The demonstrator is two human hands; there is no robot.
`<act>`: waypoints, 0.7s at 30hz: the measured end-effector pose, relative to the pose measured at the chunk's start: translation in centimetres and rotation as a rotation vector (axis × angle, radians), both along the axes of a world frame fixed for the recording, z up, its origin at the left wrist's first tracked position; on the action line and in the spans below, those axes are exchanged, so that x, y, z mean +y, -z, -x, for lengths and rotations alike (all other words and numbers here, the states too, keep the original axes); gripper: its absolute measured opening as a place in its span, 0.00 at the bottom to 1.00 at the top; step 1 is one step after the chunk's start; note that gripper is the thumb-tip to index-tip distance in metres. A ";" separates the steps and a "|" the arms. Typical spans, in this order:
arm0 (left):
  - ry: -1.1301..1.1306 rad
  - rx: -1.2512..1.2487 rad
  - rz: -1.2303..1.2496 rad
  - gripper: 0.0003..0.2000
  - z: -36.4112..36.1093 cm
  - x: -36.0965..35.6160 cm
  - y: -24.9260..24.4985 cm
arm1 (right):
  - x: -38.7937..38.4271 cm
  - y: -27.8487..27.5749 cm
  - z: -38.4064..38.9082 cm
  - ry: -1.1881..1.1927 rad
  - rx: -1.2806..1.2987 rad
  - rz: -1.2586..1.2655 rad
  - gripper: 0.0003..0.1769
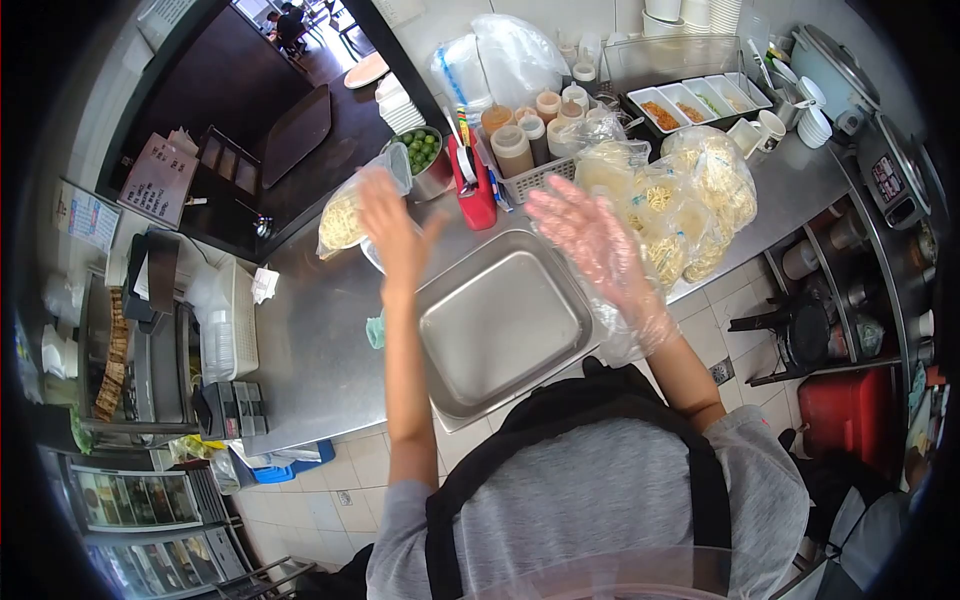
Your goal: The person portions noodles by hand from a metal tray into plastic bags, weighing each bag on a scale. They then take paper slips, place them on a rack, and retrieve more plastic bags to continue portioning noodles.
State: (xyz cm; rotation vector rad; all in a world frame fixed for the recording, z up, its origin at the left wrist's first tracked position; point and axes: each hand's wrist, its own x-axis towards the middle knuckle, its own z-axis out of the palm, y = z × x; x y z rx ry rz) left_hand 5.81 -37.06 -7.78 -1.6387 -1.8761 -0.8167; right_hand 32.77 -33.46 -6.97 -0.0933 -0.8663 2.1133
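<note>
My left hand, bare and slightly blurred, is raised with its fingers stretched out and the thumb apart. It holds nothing that I can see and partly covers a plastic bag of pale noodles. My right hand wears a loose clear plastic glove. Its fingers are spread, and no object shows in it. Between my forearms a rectangular steel pan with a bare bottom stands at the counter's front edge. Several clear bags of noodles are piled just right of the gloved hand.
Behind the pan stand a red holder with utensils, a pot of green limes and a basket of sauce bottles. A condiment tray and a rice cooker are at the back right. A green cloth lies left.
</note>
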 end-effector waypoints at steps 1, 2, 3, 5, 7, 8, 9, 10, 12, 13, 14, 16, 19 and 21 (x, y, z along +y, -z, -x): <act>-0.124 -0.018 -0.025 0.53 2.7 1.5 0.0 | 0.0 -0.2 -1.0 0.019 -0.020 -0.028 0.34; -0.207 -0.054 0.065 0.53 5.3 2.6 0.6 | -0.2 -0.1 -1.9 0.047 0.000 -0.025 0.34; -0.287 -0.089 0.153 0.53 7.6 3.5 1.4 | -0.4 -0.2 -2.8 0.075 -0.019 -0.023 0.34; -0.332 -0.087 0.328 0.46 10.4 4.9 2.6 | -0.9 -0.3 -4.7 0.133 -0.048 -0.020 0.33; -0.331 -0.122 0.457 0.39 13.6 6.0 3.2 | -1.3 0.0 -6.4 0.197 -0.067 0.014 0.33; -0.310 -0.162 0.501 0.35 15.7 6.3 3.4 | -1.5 0.3 -7.3 0.230 -0.077 0.034 0.32; -0.287 -0.202 0.546 0.31 17.3 6.6 3.1 | -1.6 0.6 -8.1 0.267 -0.091 0.069 0.32; -0.224 -0.644 0.376 0.27 17.8 6.3 1.6 | -1.7 0.9 -8.9 0.303 -0.106 0.104 0.31; -0.091 -1.114 -0.103 0.26 15.5 4.6 -2.1 | -1.6 1.6 -10.3 0.365 -0.117 0.159 0.31; 0.167 -1.262 -0.250 0.26 15.5 3.8 -3.2 | -1.6 2.0 -10.9 0.391 -0.114 0.182 0.31; 0.410 -1.572 -0.336 0.24 15.8 3.3 -4.3 | -1.7 2.3 -11.3 0.415 -0.115 0.205 0.30; 0.616 -1.814 -0.335 0.23 12.2 1.5 -8.3 | -1.5 2.7 -11.4 0.439 -0.113 0.215 0.30; 0.666 -1.990 -0.309 0.23 5.8 -0.2 -10.4 | -1.1 3.2 -11.5 0.453 -0.163 0.173 0.30; 0.691 -2.052 -0.243 0.23 2.8 -0.2 -9.5 | -0.7 2.9 -11.0 0.443 -0.172 0.127 0.30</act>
